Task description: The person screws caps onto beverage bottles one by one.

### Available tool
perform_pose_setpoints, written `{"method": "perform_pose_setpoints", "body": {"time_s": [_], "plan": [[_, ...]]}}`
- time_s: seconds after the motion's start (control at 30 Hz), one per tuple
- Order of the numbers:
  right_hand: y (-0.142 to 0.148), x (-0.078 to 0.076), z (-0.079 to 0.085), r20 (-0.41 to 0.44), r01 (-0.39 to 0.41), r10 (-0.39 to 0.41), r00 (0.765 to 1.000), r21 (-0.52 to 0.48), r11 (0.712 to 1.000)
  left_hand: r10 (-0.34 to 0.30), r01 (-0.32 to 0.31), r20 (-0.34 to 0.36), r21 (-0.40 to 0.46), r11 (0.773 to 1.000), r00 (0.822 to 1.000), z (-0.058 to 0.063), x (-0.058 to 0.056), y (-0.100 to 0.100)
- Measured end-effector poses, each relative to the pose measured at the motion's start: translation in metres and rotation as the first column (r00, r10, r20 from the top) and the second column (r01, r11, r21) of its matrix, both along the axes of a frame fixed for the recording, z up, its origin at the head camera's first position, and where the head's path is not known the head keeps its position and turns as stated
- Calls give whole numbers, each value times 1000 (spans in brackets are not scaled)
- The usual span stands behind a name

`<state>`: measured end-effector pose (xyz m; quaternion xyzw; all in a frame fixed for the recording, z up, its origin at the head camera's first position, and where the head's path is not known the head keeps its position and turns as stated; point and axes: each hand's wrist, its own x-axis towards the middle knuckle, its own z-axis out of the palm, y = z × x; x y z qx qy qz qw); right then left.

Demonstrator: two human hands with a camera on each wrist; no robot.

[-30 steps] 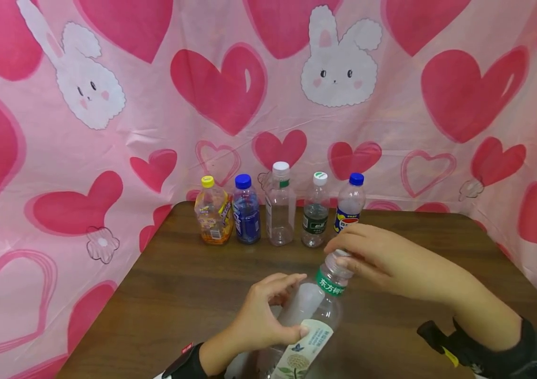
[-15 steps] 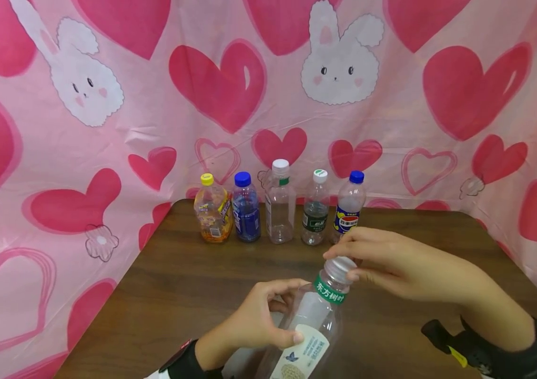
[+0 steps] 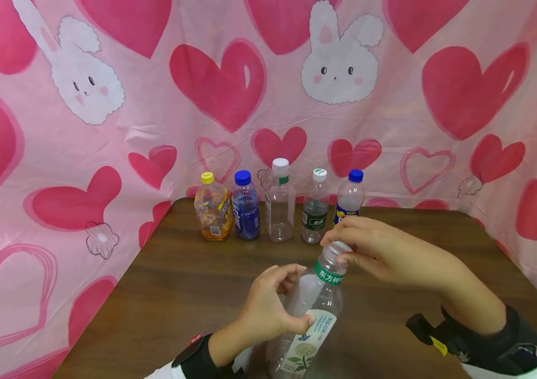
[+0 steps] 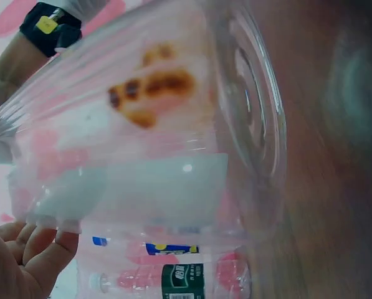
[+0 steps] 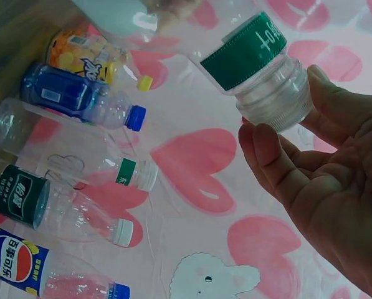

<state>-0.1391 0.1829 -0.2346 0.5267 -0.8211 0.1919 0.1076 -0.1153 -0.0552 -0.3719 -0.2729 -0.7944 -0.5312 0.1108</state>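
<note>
A large clear plastic bottle [image 3: 313, 337] with a pale label and a green neck band [image 3: 328, 274] leans to the right, close to me. My left hand [image 3: 270, 308] grips its body, thumb over the label and fingers on the far side. At its top, my right hand [image 3: 386, 252] pinches the whitish cap [image 3: 336, 251] between thumb and fingers. The right wrist view shows that cap [image 5: 276, 103] on the neck, touched by the fingertips. Filling the left wrist view is the bottle's see-through body [image 4: 129, 124], with part of a hand [image 4: 36, 258] below it.
Several bottles stand in a row at the back of the brown table [image 3: 192, 295]: yellow-capped [image 3: 213, 216], blue sports drink [image 3: 246, 213], tall clear [image 3: 280, 210], green-labelled [image 3: 314, 216] and blue-capped cola [image 3: 348, 202]. Behind hangs a pink heart-patterned cloth [image 3: 154, 95].
Half a second ago my right fingers were spread loosely about the cap; now they close on it again. Both hands and the bottle have shifted slightly up in the head view.
</note>
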Motion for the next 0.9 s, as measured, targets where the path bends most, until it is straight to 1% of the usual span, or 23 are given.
{"method": "perform_pose_setpoints", "body": {"time_s": [0.07, 0.13, 0.27, 0.37, 0.43, 0.5, 0.57, 0.6, 0.63, 0.67, 0.73, 0.77, 0.8, 0.83, 0.87, 0.9], "plan": [[0, -1, -1, 7, -2, 2, 1000, -11, 1000, 28, -28, -31, -11, 1000, 999, -1, 0, 2], [0, 0, -2, 4, -4, 4, 1000, -20, 1000, 40, -40, -60, -12, 999, 997, -3, 0, 4], [2, 2, -6, -42, -17, 15, 999, -37, 999, 34, -35, -98, -7, 999, 995, -6, 1, 5], [3, 5, -9, -80, -25, 20, 997, -57, 998, 13, -13, -94, 0, 1000, 996, -7, 1, 5], [5, 7, -11, -83, -13, 6, 997, -72, 997, -5, 5, -82, 1, 1000, 997, -7, 2, 6], [7, 10, -13, -67, 16, -22, 998, -93, 996, -31, 31, -67, 4, 1000, 997, -5, 1, 6], [9, 13, -19, -63, 58, -67, 996, -128, 990, -55, 55, -51, 5, 998, 997, -4, 0, 7], [9, 16, -22, -77, 83, -95, 992, -153, 985, -66, 66, -40, 1, 998, 997, -3, -1, 7], [9, 19, -25, -97, 112, -132, 987, -187, 976, -72, 72, -32, -6, 997, 997, -2, -2, 8], [7, 22, -29, -135, 126, -161, 978, -236, 964, -75, 75, -26, -16, 997, 997, -2, -3, 8], [3, 29, -36, -229, 118, -210, 951, -357, 927, -71, 71, -18, -38, 997, 997, -2, -9, 12], [0, 32, -38, -276, 90, -222, 935, -420, 903, -69, 69, -11, -48, 996, 998, -2, -13, 15], [-4, 36, -41, -327, 41, -220, 919, -476, 879, -70, 70, -4, -51, 996, 998, -1, -18, 19], [-9, 39, -43, -363, -15, -203, 909, -517, 856, -72, 71, -1, -51, 996, 997, 0, -23, 24], [-13, 43, -45, -401, -76, -174, 900, -536, 841, -75, 75, 2, -44, 996, 997, 1, -29, 31], [-16, 48, -48, -409, -121, -131, 903, -536, 836, -83, 83, 2, -33, 996, 997, 2, -35, 38]]}}
